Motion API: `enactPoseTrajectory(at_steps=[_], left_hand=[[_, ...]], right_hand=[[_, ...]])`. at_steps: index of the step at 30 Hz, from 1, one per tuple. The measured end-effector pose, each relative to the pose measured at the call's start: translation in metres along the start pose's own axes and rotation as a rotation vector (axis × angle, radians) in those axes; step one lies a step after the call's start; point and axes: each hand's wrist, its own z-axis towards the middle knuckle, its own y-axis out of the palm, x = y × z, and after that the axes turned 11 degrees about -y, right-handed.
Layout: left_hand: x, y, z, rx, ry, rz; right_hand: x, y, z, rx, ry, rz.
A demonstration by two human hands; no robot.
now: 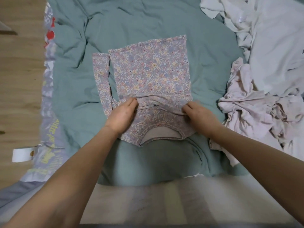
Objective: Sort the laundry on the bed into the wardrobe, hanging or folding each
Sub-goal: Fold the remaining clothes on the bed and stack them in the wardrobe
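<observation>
Soft floral cotton, the shirt (148,76) lies flat on the green bed cover (205,51). The left hand (120,115) and right hand (199,115) pinch a fold across its chest; it looks light and limp, best taken near the side seams.

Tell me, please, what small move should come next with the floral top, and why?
Probably fold the collar end away over the body: the left hand and right hand each pinch a crosswise crease in the lilac floral long-sleeved top, which lies flat on the green bedsheet.
</observation>
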Motion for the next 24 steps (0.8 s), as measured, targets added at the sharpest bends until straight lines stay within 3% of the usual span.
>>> enactPoseTrajectory(at_steps=[5,12,16,19,24], left_hand=[[-0.010,-0.003,0.006,-0.043,0.000,-0.032],[-0.019,-0.038,0.004,-0.247,0.083,-0.103],[-0.014,-0.042,-0.002,-0.169,0.179,0.140],[0.002,-0.030,0.000,-0.033,0.200,0.091],[0.036,-0.017,0.027,-0.088,-0.083,-0.156]], right_hand=[[0.011,-0.006,-0.010,0.049,0.075,0.010],[0.009,-0.008,-0.014,0.028,0.095,-0.061],[0.008,-0.011,-0.012,0.009,0.096,-0.071],[0.003,-0.011,0.001,0.102,0.111,0.022],[0.008,-0.005,0.034,0.087,0.128,0.115]])
